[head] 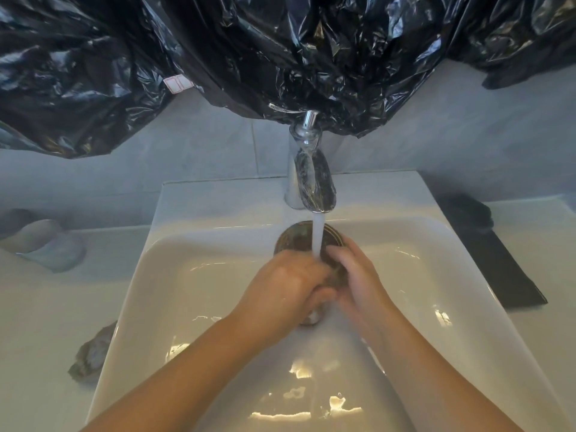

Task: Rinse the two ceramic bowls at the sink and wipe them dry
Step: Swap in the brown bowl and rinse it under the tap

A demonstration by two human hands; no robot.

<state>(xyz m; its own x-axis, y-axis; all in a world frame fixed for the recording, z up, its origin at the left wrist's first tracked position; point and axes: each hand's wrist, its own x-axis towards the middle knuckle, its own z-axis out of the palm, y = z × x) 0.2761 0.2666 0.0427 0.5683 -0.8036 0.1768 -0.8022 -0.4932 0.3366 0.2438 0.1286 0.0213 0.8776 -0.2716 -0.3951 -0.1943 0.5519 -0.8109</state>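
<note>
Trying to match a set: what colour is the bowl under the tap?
The bowl is dark mottled brown, clearest in the head view.

I see a white sink (187, 275) mid-frame, a dark brown bowl (296, 236) with mottled greenish patches at centre, a chrome tap (311, 179), glossy black plastic (280, 42) across the top, pale grey wall tiles (202, 145), a black cloth (505, 263) at right, a grey-brown rag (93, 353) lower left.

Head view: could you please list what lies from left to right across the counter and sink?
Blurred pale grey rounded objects → crumpled grey cloth → left hand → right hand → flat black sheet. The dark brown ceramic bowl overlaps both hands, so it is omitted.
</note>
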